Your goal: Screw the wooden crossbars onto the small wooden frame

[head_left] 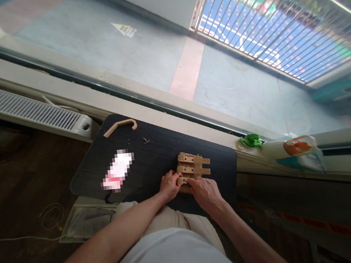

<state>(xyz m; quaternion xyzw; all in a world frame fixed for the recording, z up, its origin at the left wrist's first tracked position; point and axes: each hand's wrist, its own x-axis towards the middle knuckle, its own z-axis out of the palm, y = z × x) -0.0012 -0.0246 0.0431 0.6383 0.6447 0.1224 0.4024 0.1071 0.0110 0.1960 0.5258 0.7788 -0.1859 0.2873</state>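
Close to my lap on a dark table [153, 162] lies a light wooden assembly [190, 159]. Its parallel wooden bars have dark holes along them, and narrow tongues stick out to the right. The fingers of my left hand [170, 186] close around the left end of the nearest wooden bar [183, 180]. My right hand [206, 192] grips the right part of that same bar, its fingers bent together over it. Its right end is hidden under my right hand. Brown material, too small to make out, shows between the bars.
A hook-shaped wooden piece [121, 126] and small loose bits [146, 140] lie toward the table's far left. A blurred-out white and red object [117, 170] is left of my hands. Beyond are a radiator [36, 105] and a windowsill with a green item [252, 140].
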